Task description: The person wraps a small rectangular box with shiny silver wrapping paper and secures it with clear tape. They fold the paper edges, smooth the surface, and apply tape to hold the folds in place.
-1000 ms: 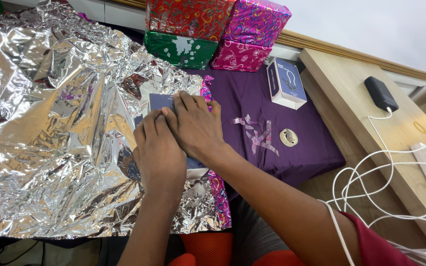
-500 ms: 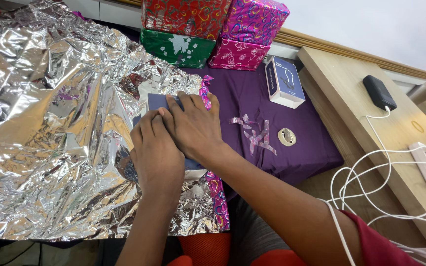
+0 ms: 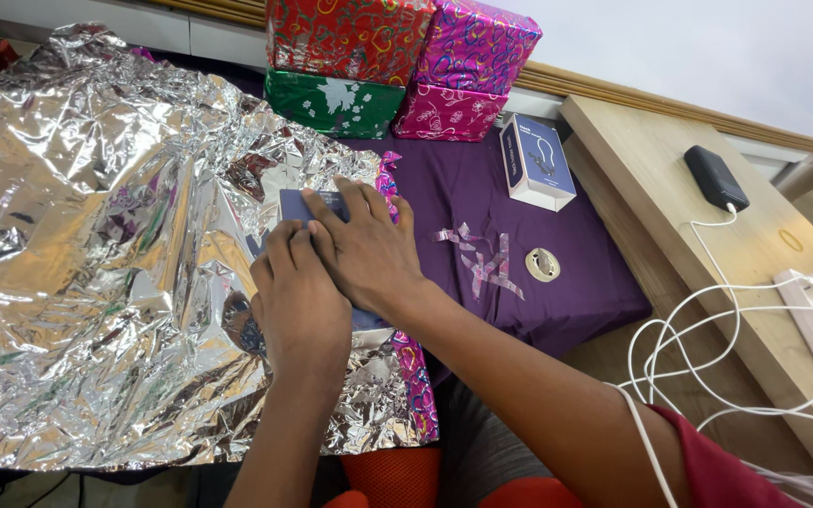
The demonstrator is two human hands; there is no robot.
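Hold: While both hands press flat, the left hand (image 3: 301, 301) and right hand (image 3: 361, 249) pin a dark blue box (image 3: 305, 203) down on the foil sheet (image 3: 96, 254), likely so it stays put on the slippery, crinkled silver side.
Grip: neither hand is closed round the box; fingers lie spread on its top, palms down.
Box: mostly hidden under the hands, only its far edge showing just beyond the fingertips.
Sheet: spreads well left of the hands, its pink patterned face peeping out at the edge right of them.
Tape: cut strips (image 3: 482, 256) and a small roll (image 3: 543, 264) lie on the purple cloth (image 3: 566, 301) to the right, probably kept within reach.
Packages: beyond the fingertips, red (image 3: 350, 38), green (image 3: 331, 103) and pink (image 3: 472, 71) wrapped boxes are stacked; farther right stands a small blue-and-white carton (image 3: 536, 162).
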